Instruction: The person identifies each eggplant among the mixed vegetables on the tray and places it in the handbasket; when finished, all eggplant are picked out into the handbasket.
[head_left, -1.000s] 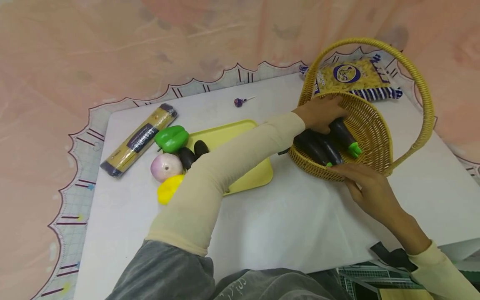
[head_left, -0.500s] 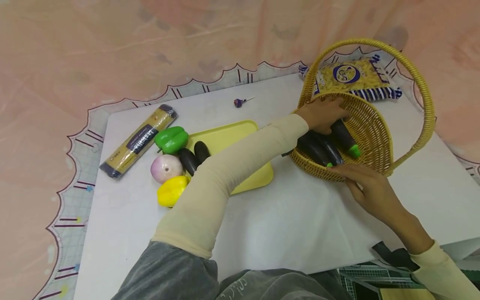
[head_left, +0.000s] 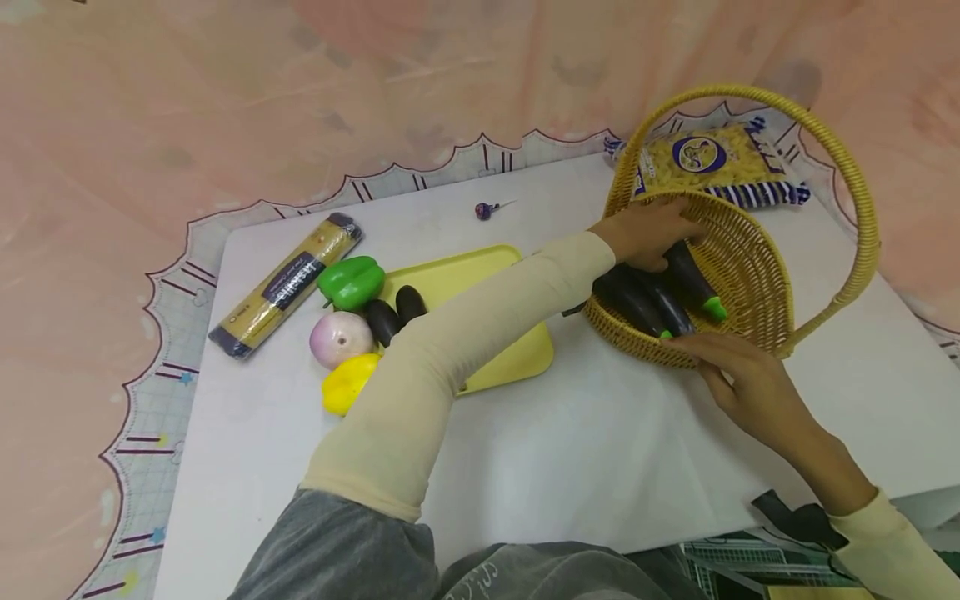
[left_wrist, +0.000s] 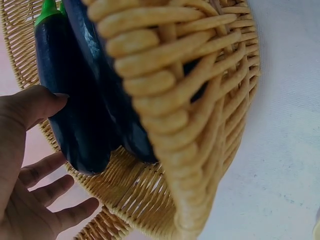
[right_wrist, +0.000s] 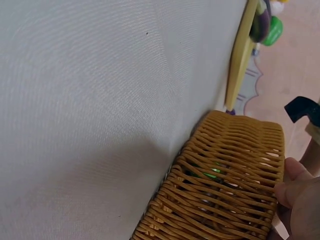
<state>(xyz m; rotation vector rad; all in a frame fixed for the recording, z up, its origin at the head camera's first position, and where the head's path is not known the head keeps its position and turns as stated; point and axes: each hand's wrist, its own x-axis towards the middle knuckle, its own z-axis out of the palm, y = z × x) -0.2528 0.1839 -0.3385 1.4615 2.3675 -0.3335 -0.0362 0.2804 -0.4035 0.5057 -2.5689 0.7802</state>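
My left hand (head_left: 651, 233) reaches over the yellow wicker basket (head_left: 757, 271). In the left wrist view its thumb (left_wrist: 52, 102) touches an eggplant (left_wrist: 75, 100) with a green cap, while the other fingers stay spread near the basket's edge, apart from the eggplant. Three dark eggplants lie side by side in the basket: a right one (head_left: 690, 275), a middle one (head_left: 666, 304) and a left one (head_left: 628, 298). At the near rim, my right hand (head_left: 757, 387) holds the basket, with its thumb (right_wrist: 284, 194) against the wicker.
Behind the basket lies a pasta bag (head_left: 705, 158). Left of it are a lollipop (head_left: 484, 210), a yellow tray (head_left: 517, 358), a spaghetti pack (head_left: 288, 283), a green pepper (head_left: 352, 282), a purple-white round vegetable (head_left: 337, 337), a yellow pepper (head_left: 347, 385) and small dark eggplants (head_left: 382, 321).
The head view has shifted slightly. Both hands keep nearly the same places at the basket, and the eggplants inside show no clear movement.
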